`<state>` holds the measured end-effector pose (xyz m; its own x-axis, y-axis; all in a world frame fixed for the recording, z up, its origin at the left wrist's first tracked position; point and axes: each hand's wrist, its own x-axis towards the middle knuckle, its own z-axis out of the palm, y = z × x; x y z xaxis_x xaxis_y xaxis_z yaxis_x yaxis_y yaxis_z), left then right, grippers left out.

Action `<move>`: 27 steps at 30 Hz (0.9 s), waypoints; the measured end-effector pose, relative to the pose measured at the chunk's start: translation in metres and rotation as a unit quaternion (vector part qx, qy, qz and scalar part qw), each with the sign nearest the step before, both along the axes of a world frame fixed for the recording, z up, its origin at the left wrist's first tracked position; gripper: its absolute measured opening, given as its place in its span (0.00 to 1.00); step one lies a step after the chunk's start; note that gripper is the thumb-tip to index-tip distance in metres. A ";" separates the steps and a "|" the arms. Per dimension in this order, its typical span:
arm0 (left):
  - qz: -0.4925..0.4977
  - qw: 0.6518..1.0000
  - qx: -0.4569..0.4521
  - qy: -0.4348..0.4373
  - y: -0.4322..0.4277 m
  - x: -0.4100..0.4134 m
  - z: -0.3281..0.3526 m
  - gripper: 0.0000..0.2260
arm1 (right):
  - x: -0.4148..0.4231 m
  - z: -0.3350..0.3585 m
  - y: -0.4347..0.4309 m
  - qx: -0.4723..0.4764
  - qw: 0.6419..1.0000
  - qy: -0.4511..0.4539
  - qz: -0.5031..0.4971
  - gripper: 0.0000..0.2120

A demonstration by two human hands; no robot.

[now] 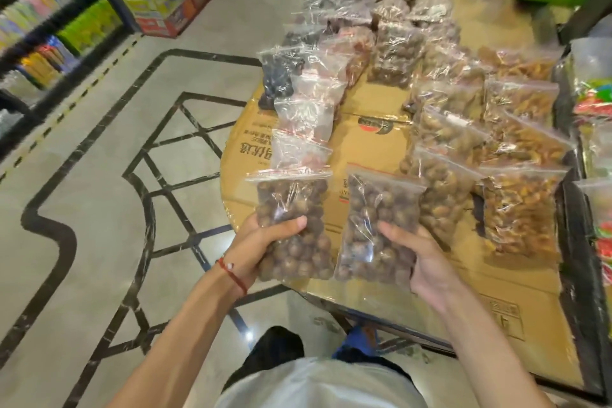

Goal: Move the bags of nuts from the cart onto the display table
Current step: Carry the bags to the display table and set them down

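1. We see two bags of round brown nuts at the near edge of the display table [374, 129], one in each hand, side by side with a strip of cardboard showing between them.
2. The left hand [261, 242] grips the left bag [294, 202] from its left side, thumb laid across the front and fingers curled behind it. This bag's left side hangs past the table's rim, over the floor.
3. The right hand [424, 262] grips the right bag [381, 209] from its lower right side, thumb on the front and fingers underneath. The bag's right side meets the next bag of nuts [443, 199] in the row beside it.
4. We cannot tell whether the two held bags rest on the table or hang just above it.
5. The hands are apart, each clamped on its own bag, so we count two bags in hand.
6. Along the table's right side we count four bags of golden-orange pieces [523, 219] in a column running away from us.
7. Further columns of clear zip bags run up the table. The far ones blur together and we cannot count them.
8. One red string bracelet [231, 272] circles the left wrist.
9. Shelves of coloured packets [66, 20] stand at the left across the tiled floor.
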<state>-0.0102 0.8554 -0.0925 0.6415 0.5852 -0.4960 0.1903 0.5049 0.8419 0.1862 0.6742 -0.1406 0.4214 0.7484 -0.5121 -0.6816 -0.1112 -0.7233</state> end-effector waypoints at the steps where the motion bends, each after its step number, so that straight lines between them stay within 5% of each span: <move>1: -0.003 1.000 0.002 -0.004 0.007 0.006 0.003 0.21 | 0.008 0.000 0.007 -0.006 1.000 -0.006 -0.002 0.34; 5: -0.021 1.000 0.007 -0.008 0.037 0.032 0.011 0.23 | 0.033 0.007 0.035 -0.008 0.999 -0.036 -0.025 0.52; 8: -0.043 0.999 0.003 -0.013 0.067 0.053 0.013 0.23 | 0.047 0.011 0.058 0.004 0.997 -0.035 -0.074 0.36; 11: -0.092 0.995 0.000 -0.033 0.100 0.075 0.017 0.24 | 0.054 0.013 0.081 -0.032 0.994 -0.045 -0.099 0.40; 15: -0.138 0.990 0.027 -0.021 0.139 0.099 0.027 0.22 | 0.062 0.021 0.107 -0.034 0.992 -0.058 -0.107 0.18; 22: -0.163 0.984 0.054 -0.034 0.173 0.138 0.036 0.11 | 0.107 0.019 0.140 -0.027 0.988 -0.093 -0.118 0.28; 27: -0.146 0.988 0.049 -0.023 0.181 0.157 0.031 0.16 | 0.161 0.032 0.174 -0.047 0.985 -0.124 -0.112 0.22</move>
